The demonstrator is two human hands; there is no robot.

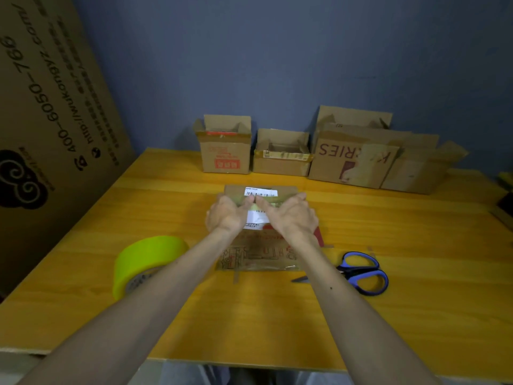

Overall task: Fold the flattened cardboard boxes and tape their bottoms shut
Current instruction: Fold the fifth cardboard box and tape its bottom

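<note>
Small cardboard box (258, 252) sits mid-table, flaps closed on top, far edge square to you. A wide strip of the yellow wooden table (388, 315) shows between it and the near edge, crossed only by your forearms. There's a narrower strip behind it before the back row.

Your left hand (226, 215) and right hand (291, 216) are both on the top face. The thumbs are straight, nearly tip to tip, pressing on a yellowish tape strip (274, 200) along the flap seam. Your right fingers are spread toward the far right corner. Your left fingers drop over the left edge out of sight, so I can't tell if they clasp the side.

Box look: white barcode label (261, 192) split across the seam, red patch on the right, brown line print on the near face, loose tape tabs at the bottom edge.

Left of the box, near your left forearm: yellow-green tape roll (147, 257), on its rim and partly hidden by the arm. Right, just off the near corner: blue-handled scissors (363, 273), blades together, tip pointing left under your right forearm.

Back row against the blue wall (277, 51), all with top flaps open: red-printed box (224, 159), low box (280, 165), big lettered box (352, 162), plain box (416, 173). A large printed cardboard sheet (41, 107) leans along the table's left edge.
</note>
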